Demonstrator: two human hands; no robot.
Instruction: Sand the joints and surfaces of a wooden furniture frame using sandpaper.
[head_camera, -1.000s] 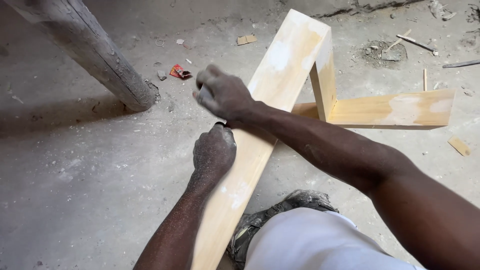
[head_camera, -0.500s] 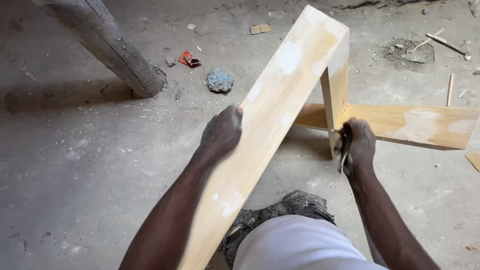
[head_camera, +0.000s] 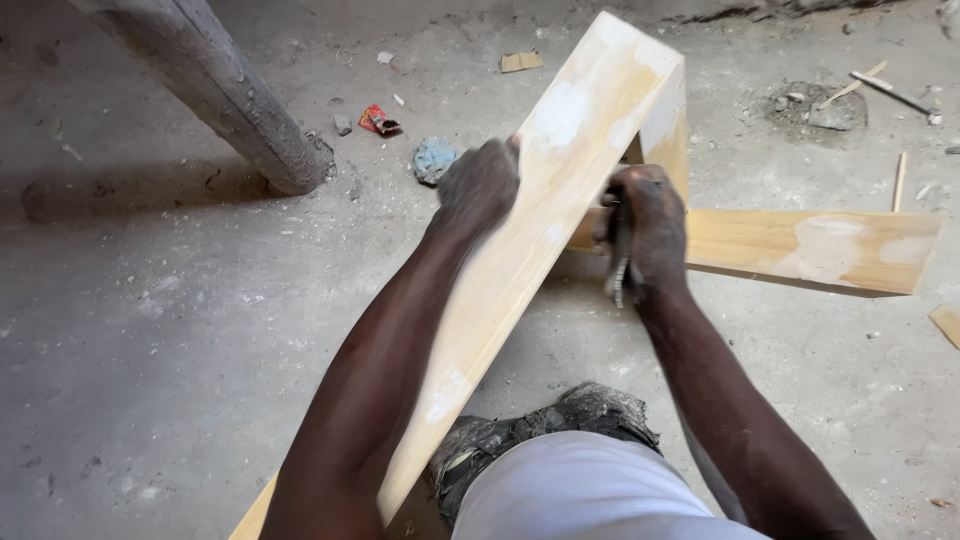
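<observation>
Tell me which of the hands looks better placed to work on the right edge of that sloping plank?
Probably the right hand. It is already at the right edge of the sloping plank, gripping a small tool whose kind I cannot tell. The left hand is on the plank's left edge, apparently steadying it.

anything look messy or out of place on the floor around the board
Yes. Litter lies on the concrete floor: a crumpled red wrapper and a bluish wad beside the left hand, plus wood offcuts and sticks farther off. The long board shows pale filler patches.
</observation>
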